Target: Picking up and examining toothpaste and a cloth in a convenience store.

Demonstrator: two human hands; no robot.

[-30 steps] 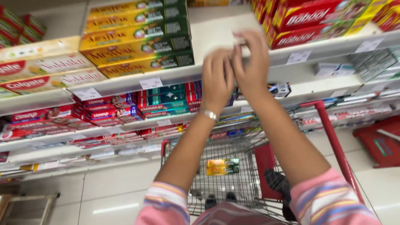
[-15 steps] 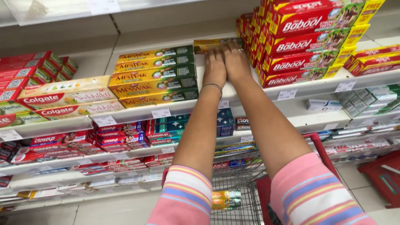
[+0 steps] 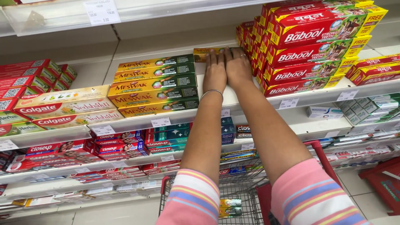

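I have both arms stretched straight up and forward, my left hand [image 3: 215,71] and right hand [image 3: 237,66] pressed side by side, palms down, fingers extended flat and together.

Red cartons [image 3: 310,39] stacked right; wire trolley [image 3: 233,200] below, perhaps holding boxes.

A shop, probably a supermarket aisle: white shelves [image 3: 266,109] with price tags [image 3: 160,122] carry stacked toothpaste cartons [image 3: 154,85], and a wire trolley [image 3: 237,196] stands below.
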